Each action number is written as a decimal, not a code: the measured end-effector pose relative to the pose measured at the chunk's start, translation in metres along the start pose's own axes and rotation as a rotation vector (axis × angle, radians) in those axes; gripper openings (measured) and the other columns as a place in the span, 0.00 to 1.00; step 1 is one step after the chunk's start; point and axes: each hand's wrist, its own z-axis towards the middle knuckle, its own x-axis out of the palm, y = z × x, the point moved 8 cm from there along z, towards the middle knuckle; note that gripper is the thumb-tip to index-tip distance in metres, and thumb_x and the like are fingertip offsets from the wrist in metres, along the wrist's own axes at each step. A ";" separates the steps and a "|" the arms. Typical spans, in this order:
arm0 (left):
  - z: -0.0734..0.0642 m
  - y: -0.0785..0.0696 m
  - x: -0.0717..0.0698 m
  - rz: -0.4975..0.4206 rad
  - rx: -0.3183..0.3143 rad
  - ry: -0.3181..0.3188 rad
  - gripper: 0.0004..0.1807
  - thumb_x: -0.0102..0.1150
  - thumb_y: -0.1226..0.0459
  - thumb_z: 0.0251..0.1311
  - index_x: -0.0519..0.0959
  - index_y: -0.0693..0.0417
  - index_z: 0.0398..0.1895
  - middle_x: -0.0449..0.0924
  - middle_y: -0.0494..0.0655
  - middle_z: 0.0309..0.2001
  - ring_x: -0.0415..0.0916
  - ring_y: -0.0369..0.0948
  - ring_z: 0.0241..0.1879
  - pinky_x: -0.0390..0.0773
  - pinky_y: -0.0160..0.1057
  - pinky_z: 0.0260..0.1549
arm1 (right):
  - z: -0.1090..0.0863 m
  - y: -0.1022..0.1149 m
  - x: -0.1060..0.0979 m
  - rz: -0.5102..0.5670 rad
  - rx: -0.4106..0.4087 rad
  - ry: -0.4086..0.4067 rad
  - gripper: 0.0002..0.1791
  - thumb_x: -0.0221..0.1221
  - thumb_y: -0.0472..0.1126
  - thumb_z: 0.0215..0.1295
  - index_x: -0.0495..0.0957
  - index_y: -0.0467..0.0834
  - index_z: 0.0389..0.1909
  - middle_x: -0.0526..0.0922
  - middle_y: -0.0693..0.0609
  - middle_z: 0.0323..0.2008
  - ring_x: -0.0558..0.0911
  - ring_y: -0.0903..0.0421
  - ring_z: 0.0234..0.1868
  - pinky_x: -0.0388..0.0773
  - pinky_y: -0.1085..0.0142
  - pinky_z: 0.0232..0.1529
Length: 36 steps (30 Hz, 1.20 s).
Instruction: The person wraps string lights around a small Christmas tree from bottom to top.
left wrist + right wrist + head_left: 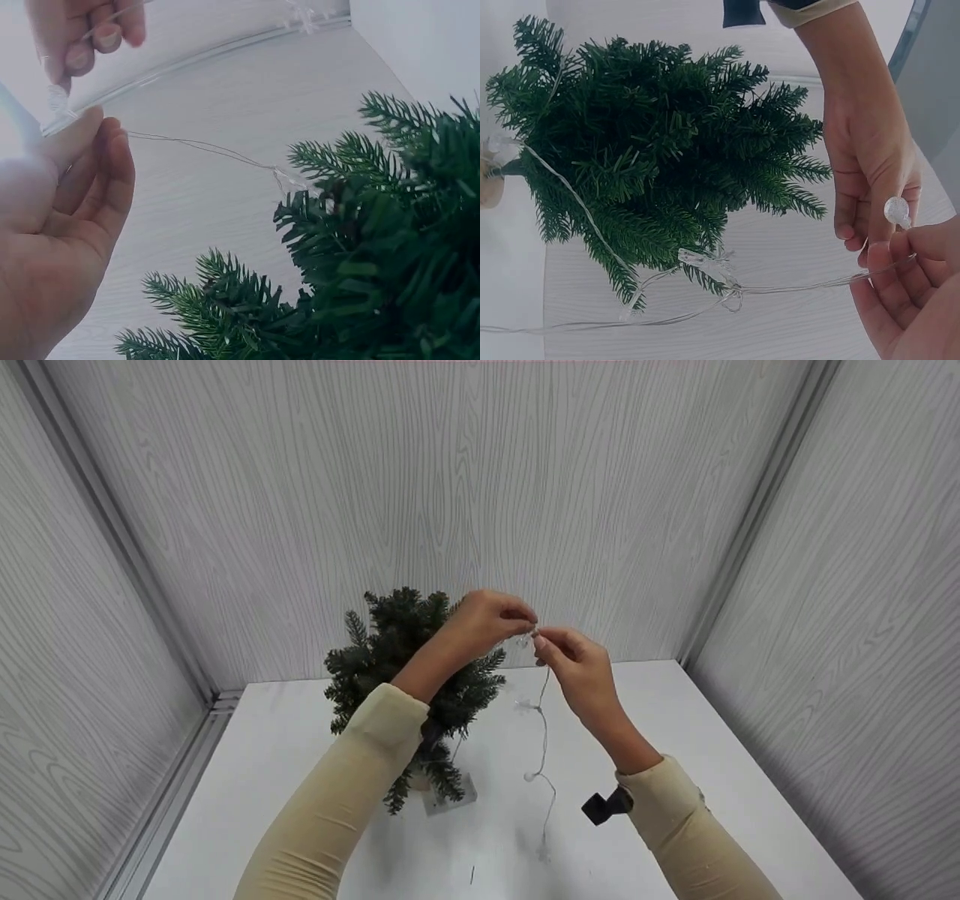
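Note:
A small artificial Christmas tree (pixel 397 645) with dense green needles stands on the white table, left of centre. Beside its upper right, my left hand (pixel 484 622) pinches the thin wire of a string light (pixel 544 735) between thumb and fingers. Just to the right, fingertips nearly meeting it, my right hand (pixel 581 667) pinches the same string. A frosted white bulb (pixel 896 210) shows between the hands in the right wrist view. From the right hand, wire with clear decorations hangs toward the table. Clear snowflake-like pieces (pixel 705 261) lie along the wire near the branches.
A pale, clear-looking flat box (pixel 450 796) lies at the tree's foot, partly covered by branches. On the white table (pixel 300 810) near the front is a thin dark sliver (pixel 472 874). Grey wood-grain panels (pixel 480 495) enclose the back and sides.

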 end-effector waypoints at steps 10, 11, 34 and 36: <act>0.016 -0.009 -0.033 0.337 0.121 -0.178 0.12 0.53 0.63 0.75 0.85 0.56 0.50 0.85 0.51 0.49 0.82 0.45 0.49 0.80 0.43 0.51 | -0.007 -0.003 0.003 -0.053 0.014 0.017 0.11 0.60 0.39 0.73 0.84 0.38 0.49 0.85 0.48 0.39 0.83 0.57 0.41 0.82 0.65 0.46; 0.017 -0.007 -0.037 0.341 0.111 -0.189 0.12 0.53 0.64 0.75 0.85 0.56 0.50 0.85 0.51 0.49 0.82 0.45 0.49 0.80 0.43 0.51 | -0.008 -0.003 0.004 -0.060 0.006 0.021 0.10 0.60 0.39 0.73 0.84 0.40 0.49 0.85 0.48 0.39 0.83 0.56 0.41 0.82 0.64 0.46; 0.017 0.041 -0.111 0.333 -0.046 -0.354 0.14 0.52 0.64 0.76 0.84 0.57 0.55 0.84 0.55 0.55 0.81 0.48 0.54 0.79 0.46 0.56 | -0.033 0.010 0.032 0.111 0.101 0.147 0.12 0.65 0.40 0.68 0.84 0.35 0.45 0.86 0.47 0.36 0.86 0.54 0.38 0.83 0.56 0.51; 0.014 0.045 -0.116 0.331 -0.045 -0.378 0.14 0.52 0.64 0.76 0.84 0.57 0.54 0.85 0.55 0.53 0.82 0.48 0.52 0.79 0.46 0.55 | -0.036 0.012 0.034 0.111 0.109 0.156 0.13 0.65 0.40 0.69 0.84 0.34 0.46 0.86 0.48 0.35 0.86 0.54 0.36 0.84 0.54 0.49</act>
